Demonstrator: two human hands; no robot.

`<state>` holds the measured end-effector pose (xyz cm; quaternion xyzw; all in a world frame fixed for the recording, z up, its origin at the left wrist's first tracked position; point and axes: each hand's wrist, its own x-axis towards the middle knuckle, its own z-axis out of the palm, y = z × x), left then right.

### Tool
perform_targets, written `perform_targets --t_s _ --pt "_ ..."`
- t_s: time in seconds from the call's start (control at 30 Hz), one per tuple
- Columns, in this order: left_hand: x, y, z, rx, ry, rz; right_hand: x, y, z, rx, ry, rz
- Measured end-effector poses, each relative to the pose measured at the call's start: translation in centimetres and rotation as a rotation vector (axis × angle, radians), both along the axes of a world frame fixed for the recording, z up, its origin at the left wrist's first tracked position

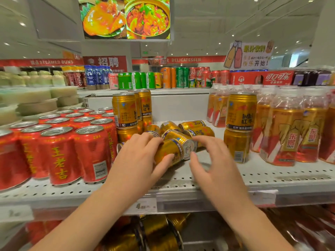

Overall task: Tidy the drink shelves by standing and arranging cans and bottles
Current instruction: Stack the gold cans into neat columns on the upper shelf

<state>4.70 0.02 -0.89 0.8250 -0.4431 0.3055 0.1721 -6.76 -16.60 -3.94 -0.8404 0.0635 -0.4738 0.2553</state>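
The gold can (170, 151) (a smooth metal cylinder with a silver end) lay on its side on the white perforated shelf (272, 171), in front of other toppled cans (192, 127). The left hand (139, 156) gripped its body, fingers above, thumb below. The right hand (210, 160) hovered at its end, fingers spread, holding nothing. Upright red cans (59, 154) stood left; plastic bottles (286, 134) of amber drink stood right.

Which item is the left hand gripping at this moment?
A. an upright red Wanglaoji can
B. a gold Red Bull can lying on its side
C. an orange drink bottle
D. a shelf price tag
B: the left hand has its fingers and thumb curled round a gold Red Bull can that lies on its side, while the right hand hovers with spread fingers by the can's end.
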Motion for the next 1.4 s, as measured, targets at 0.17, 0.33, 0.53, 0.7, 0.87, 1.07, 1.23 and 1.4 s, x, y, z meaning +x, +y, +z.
perform_targets --t_s 0.17,0.33,0.53,0.7,0.87,1.07,1.23,1.4 --pt "0.5 0.7 -1.5 -0.020 -0.028 0.003 4.0 0.3 2.0 0.054 0.115 -0.016" --pt "0.5 0.7 -1.5 -0.052 0.007 -0.027 5.5 -1.8 3.2 -0.006 0.167 -0.128" --pt "0.6 0.7 -1.6 -0.065 0.038 -0.039 5.8 -2.5 3.1 -0.057 0.314 -0.168" --pt "0.5 0.7 -1.7 -0.052 0.031 -0.021 4.4 -3.5 2.5 -0.033 0.439 -0.202" --pt "0.4 0.6 -1.7 -0.026 0.018 0.008 3.5 -4.0 1.6 -0.068 0.601 -0.006" --pt "0.0 0.9 -1.6 -0.052 0.051 -0.001 4.5 -3.6 1.9 -0.132 0.554 -0.089" --pt "0.0 1.0 -1.6 -0.061 0.061 -0.010 4.2 -2.7 1.6 -0.195 0.464 -0.172" --pt "0.1 1.4 -1.8 -0.080 0.035 -0.058 1.7 -2.2 2.0 -0.182 0.346 -0.194"
